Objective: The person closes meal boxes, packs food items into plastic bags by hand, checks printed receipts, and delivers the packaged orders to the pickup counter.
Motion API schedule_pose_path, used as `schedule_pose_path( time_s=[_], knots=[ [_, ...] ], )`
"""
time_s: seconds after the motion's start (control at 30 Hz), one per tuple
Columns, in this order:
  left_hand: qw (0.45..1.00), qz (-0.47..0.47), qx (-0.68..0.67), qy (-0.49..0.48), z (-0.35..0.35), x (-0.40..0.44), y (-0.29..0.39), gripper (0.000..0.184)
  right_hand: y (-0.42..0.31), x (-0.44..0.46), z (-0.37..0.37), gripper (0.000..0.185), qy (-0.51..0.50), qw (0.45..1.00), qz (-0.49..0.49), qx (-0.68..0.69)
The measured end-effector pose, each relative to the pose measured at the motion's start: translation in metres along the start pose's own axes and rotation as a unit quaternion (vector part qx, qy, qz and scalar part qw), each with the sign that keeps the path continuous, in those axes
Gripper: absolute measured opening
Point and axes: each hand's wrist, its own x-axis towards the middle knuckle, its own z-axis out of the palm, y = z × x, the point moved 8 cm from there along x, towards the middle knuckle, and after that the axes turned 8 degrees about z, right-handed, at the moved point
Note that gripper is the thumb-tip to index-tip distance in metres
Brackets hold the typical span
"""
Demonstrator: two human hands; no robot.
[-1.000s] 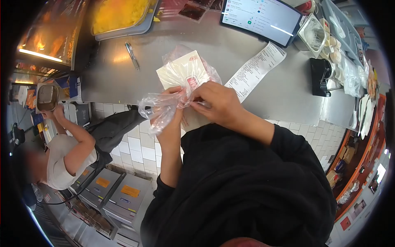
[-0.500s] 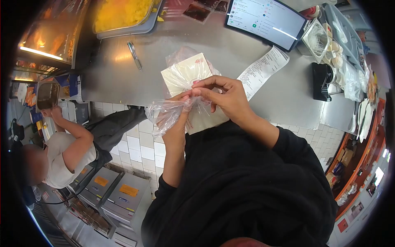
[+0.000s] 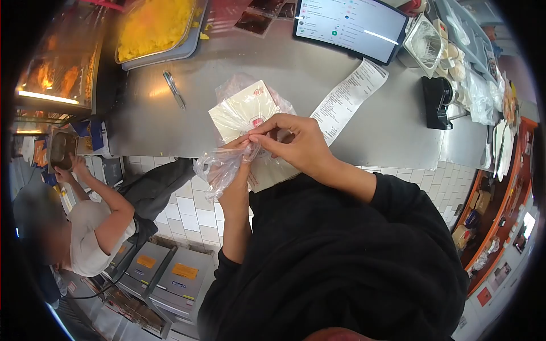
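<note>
- Evidently the left hand (image 3: 233, 184) gripped the clear bag (image 3: 210, 171), presumably to bunch its neck;
- the right hand (image 3: 302, 143) pinched that neck, fingertips together;
- a pale box (image 3: 236, 112) lay inside.

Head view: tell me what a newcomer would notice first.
First, at the centre, the fingers of the right hand and left hand pinch the gathered neck of a clear bag around a pale box. Then the bright yellow food heaped at the upper left catches the eye. The lit screen stands out at the top, right of centre, with a long receipt below it.
</note>
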Motion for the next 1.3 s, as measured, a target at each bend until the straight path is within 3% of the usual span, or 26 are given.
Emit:
schedule_pose_path(
  time_s=[0.13,0.23,0.3,0.37,0.47,0.57,0.63,0.67,0.77,0.83,0.9,0.93,0.97,1.0,1.03,1.1,1.17,1.3],
  knots=[
    [1.000,0.019,0.016,-0.008,0.000,0.002,0.004,0.017,0.008,0.000,-0.003,0.014,0.025,0.992,0.025,0.121],
    [0.999,0.005,0.018,-0.030,-0.001,0.002,0.001,0.021,0.005,0.000,-0.003,0.014,0.032,0.997,0.011,0.074],
    [1.000,-0.009,0.010,-0.024,-0.003,0.002,-0.005,0.021,-0.004,0.000,-0.003,0.015,0.035,0.998,-0.037,-0.027],
    [1.000,-0.022,0.001,-0.021,-0.001,0.003,-0.006,0.021,-0.011,-0.001,-0.005,0.015,0.041,0.998,-0.041,-0.022],
    [0.999,0.028,0.002,-0.024,0.005,0.007,0.004,0.016,-0.012,0.000,-0.009,0.014,0.026,0.998,-0.050,-0.032],
    [0.986,0.107,0.082,-0.102,0.006,0.013,0.014,0.009,-0.010,-0.004,-0.008,0.012,0.007,0.993,-0.089,-0.075],
    [0.917,0.230,0.263,-0.192,0.017,0.013,0.027,0.009,-0.015,-0.010,-0.012,0.011,0.011,0.987,-0.122,-0.104],
    [0.916,0.233,0.262,-0.195,0.018,0.013,0.027,0.009,-0.017,-0.013,-0.017,0.011,0.022,0.987,-0.123,-0.103],
    [0.974,0.144,0.145,-0.102,0.004,0.016,0.004,0.019,-0.017,-0.021,-0.030,0.012,0.046,0.985,-0.121,-0.113],
    [0.963,0.145,0.205,-0.104,0.006,0.012,0.008,0.020,-0.006,-0.025,-0.044,0.013,0.064,0.983,-0.116,-0.124],
    [0.940,0.095,0.308,-0.113,-0.008,0.004,0.006,0.026,0.016,-0.036,-0.098,0.027,0.275,0.943,-0.144,-0.122],
    [0.954,0.033,0.272,-0.122,-0.009,0.001,0.015,0.024,0.033,-0.042,-0.134,0.039,0.375,0.917,-0.084,-0.109],
    [0.935,-0.073,0.285,-0.198,-0.012,-0.007,0.010,0.022,0.059,-0.044,-0.170,0.050,0.464,0.872,-0.061,-0.144],
    [0.899,-0.177,0.296,-0.271,-0.014,-0.018,0.001,0.021,0.075,-0.042,-0.193,0.050,0.469,0.869,-0.062,-0.143],
    [0.899,-0.171,0.296,-0.274,-0.005,-0.019,0.005,0.021,0.090,-0.042,-0.216,0.051,0.485,0.864,-0.048,-0.127],
    [0.901,-0.146,0.039,-0.406,0.048,-0.040,0.023,0.019,0.103,-0.044,-0.239,0.052,0.505,0.855,-0.041,-0.109],
    [0.928,-0.038,0.081,-0.363,0.102,-0.036,0.043,0.020,0.113,-0.020,-0.236,0.063,0.343,0.938,-0.011,0.059],
    [0.933,0.212,0.171,-0.237,0.195,-0.010,0.070,0.033,0.038,-0.064,-0.225,0.076,0.251,0.961,-0.119,0.004]
  ],
)
